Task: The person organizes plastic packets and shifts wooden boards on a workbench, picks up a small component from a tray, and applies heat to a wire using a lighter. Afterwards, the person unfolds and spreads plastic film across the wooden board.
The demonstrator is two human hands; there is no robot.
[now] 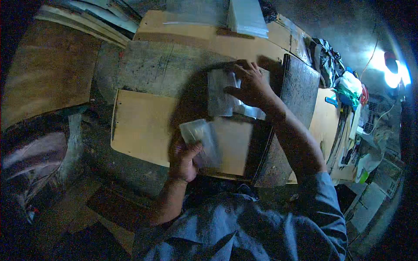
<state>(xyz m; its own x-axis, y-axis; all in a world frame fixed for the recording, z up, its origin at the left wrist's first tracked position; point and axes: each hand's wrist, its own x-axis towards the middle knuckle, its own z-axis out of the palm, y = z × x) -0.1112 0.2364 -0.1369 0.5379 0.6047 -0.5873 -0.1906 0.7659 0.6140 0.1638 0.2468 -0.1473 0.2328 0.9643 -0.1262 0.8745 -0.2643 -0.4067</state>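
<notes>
My left hand [185,161] is closed around a stack of clear plastic bags [201,134], thumb on top, held tilted above the near part of the table. The stack's lower edge is blurred. Over a second pile of clear plastic [220,98], lying flat on the table, is my right hand [252,85]. Its thumb points left, apart from the fingers, and it seems to touch the pile's top. Whether a single sheet lies under the fingertips I cannot make out.
A dark board [300,91] stands right of the piles. Stacked clear sheets [248,21] lie at the table's far edge. Farther right are a black plastic bag [326,58], a bright lamp [394,71] and clutter. A pale wooden panel [141,122] lies on the left.
</notes>
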